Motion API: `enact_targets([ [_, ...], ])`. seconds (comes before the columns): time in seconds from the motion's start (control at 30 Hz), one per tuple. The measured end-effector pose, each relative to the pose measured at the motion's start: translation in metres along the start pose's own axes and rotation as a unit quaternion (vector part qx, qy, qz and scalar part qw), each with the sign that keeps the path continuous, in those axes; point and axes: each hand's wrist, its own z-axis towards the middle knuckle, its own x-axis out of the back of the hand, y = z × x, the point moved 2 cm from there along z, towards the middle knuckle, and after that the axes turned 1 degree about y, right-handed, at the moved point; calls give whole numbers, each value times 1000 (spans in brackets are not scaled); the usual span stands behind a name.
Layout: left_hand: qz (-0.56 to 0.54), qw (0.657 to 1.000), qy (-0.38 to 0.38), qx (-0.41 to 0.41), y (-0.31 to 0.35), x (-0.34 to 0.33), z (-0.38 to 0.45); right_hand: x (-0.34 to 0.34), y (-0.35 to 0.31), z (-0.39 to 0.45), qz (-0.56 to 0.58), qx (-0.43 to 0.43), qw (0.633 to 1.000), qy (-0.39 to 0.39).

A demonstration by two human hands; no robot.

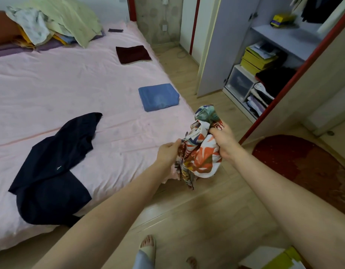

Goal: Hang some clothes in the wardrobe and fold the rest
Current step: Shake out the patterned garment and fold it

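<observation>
A bunched floral garment [201, 152] in orange, white and green hangs in the air past the bed's near right corner. My left hand [167, 152] pinches its left edge and my right hand [224, 140] grips its upper right part. A dark navy garment [53, 167] lies spread out on the pink bed [51, 90]. Two folded pieces rest by the bed's right edge: a blue one [158, 97] and a maroon one [132, 54]. The open wardrobe [284, 35] stands to the right, with dark clothes [319, 8] hanging at its top.
A heap of unfolded laundry [51, 24] lies at the head of the bed. Wardrobe shelves hold yellow boxes [255, 59], stacked clothes and a clear drawer [239, 82]. A red rug [303, 166] covers the wooden floor on the right. My feet show at the bottom.
</observation>
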Motion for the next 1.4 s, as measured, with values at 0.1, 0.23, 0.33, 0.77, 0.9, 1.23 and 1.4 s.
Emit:
enact_targets([
  [0.1, -41, 999, -5, 6, 5, -13, 2, 14, 2, 0, -7, 11, 1000, 8],
  [0.23, -45, 994, 92, -49, 10, -8, 14, 36, 4, 0, -68, 21, 997, 19],
  [0.33, -65, 979, 181, -62, 10, 14, 22, 51, 3, -3, -106, 26, 994, 25],
  [0.77, 584, 793, 167, -59, -55, 131, -12, -6, -23, 5, -380, 239, 893, 34],
  [0.9, 565, 813, 143, -17, -74, 178, -31, -48, -31, 4, -482, 245, 834, -110],
  [1.23, 552, 832, 53, -15, -76, 233, -39, -161, -43, 6, -460, 364, 798, -138],
  [1.4, 528, 836, 144, -32, -55, 261, -16, -207, -44, 14, -528, 397, 749, -58],
])
